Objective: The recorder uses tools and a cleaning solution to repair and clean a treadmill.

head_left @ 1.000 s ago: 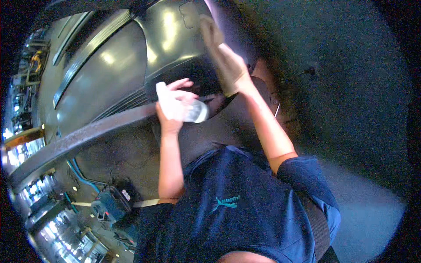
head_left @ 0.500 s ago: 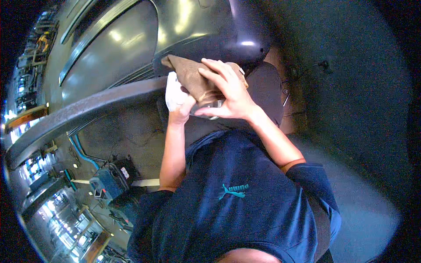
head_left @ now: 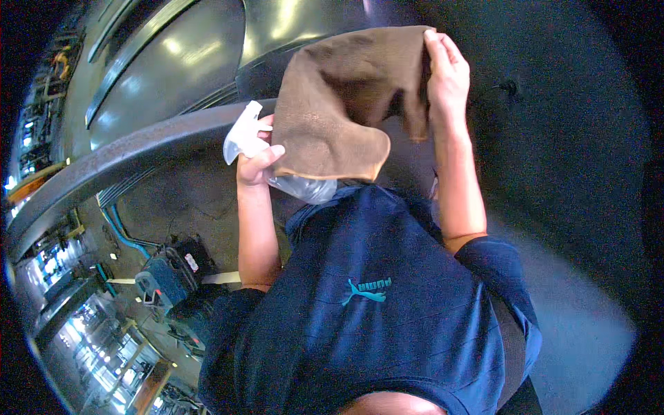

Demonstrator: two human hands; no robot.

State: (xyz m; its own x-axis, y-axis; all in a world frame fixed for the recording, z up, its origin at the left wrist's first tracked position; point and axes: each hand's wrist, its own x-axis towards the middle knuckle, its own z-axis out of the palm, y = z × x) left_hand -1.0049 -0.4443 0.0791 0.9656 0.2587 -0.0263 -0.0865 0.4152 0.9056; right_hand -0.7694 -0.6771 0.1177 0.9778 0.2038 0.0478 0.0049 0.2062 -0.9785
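Note:
A brown cloth with an orange-stitched edge hangs spread between my two hands. My right hand, raised at the far right, pinches one corner of it. My left hand is closed round the neck of a spray bottle. The bottle's white trigger head points up and away to the left, and its clear body shows below the cloth's lower edge. Part of the cloth lies against my left thumb; whether those fingers also grip it is hidden.
A dark, glossy car body panel stands ahead on the left. A long curved dark bar runs across at the left. Beyond it on the floor are a blue and black case and a blue tube. A dark surface fills the right side.
The cloth, bunched over the bottle before, is now opened out. My right hand has moved up and right with its corner, and my left hand has shifted slightly left with the spray bottle.

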